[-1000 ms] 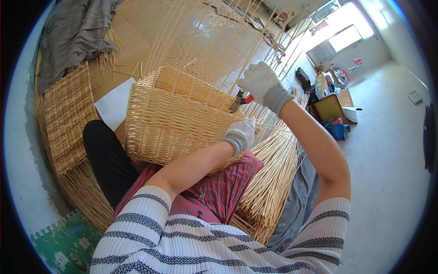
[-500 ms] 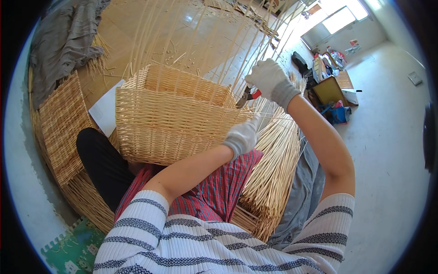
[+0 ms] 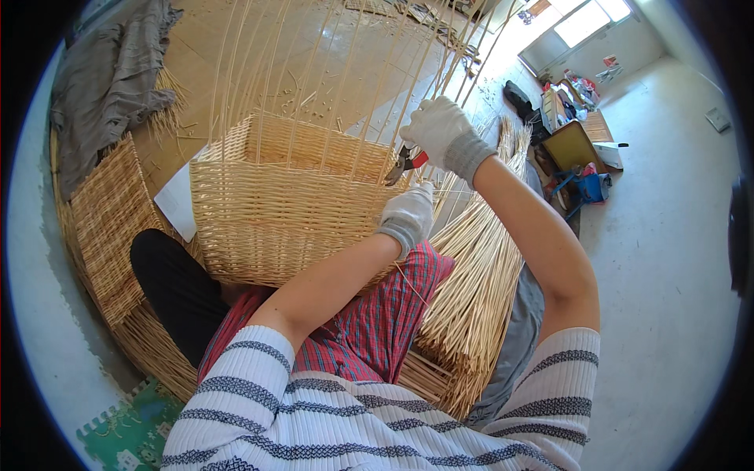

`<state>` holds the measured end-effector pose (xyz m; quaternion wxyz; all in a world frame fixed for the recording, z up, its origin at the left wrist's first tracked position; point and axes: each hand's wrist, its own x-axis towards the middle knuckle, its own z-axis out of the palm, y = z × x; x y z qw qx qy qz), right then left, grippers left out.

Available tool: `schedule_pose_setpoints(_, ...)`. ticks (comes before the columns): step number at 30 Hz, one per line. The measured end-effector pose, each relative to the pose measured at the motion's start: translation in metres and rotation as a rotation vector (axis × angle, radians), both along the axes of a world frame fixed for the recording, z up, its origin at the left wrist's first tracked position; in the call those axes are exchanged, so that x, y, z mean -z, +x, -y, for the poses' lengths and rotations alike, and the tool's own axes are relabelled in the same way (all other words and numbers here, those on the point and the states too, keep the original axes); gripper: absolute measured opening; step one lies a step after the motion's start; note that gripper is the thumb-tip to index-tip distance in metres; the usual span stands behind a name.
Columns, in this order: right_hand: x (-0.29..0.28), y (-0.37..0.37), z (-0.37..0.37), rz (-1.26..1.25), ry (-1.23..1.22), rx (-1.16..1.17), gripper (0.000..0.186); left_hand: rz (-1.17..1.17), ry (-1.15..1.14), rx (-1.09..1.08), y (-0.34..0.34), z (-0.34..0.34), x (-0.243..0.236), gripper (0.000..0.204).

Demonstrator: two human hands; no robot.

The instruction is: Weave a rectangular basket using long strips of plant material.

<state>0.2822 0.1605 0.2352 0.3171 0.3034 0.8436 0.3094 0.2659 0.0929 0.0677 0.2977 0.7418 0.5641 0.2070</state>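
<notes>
A rectangular woven wicker basket [image 3: 279, 216] rests against my lap, with long upright stakes rising from its rim. My left hand [image 3: 409, 215], in a pale work glove, is closed against the basket's right corner; what its fingers pinch is hidden. One thin strand shows below that hand, over the red plaid cloth [image 3: 377, 314]. Above the corner, my gloved right hand [image 3: 444, 133] is wrapped round a pair of pruning shears [image 3: 399, 166] with red on the handle. Their dark jaws point down at the basket's rim, close to the stakes.
A large bundle of wicker rods [image 3: 479, 290] lies right of my lap. At left are a woven panel [image 3: 114, 224] and a grey cloth [image 3: 114, 86]. Cut scraps litter the floor beyond. A blue bag [image 3: 589, 188] and boxes stand at the far right.
Both hands have shifted slightly left, the shears with the right one. The left fingers have drawn in at the basket's corner. A thin strand now hangs below the left hand.
</notes>
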Motion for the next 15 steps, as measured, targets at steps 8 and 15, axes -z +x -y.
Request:
schedule_pose_setpoints(8, 0.002, -0.002, 0.0, -0.06, -0.006, -0.021, 0.02, 0.1, 0.154, -0.078, -0.007, 0.001, -0.005, 0.041)
schedule_pose_setpoints(15, 0.005, -0.007, -0.003, 0.008, -0.091, 0.143, 0.033, 0.039, 0.317, 0.205, -0.033, 0.068, 0.008, 0.017)
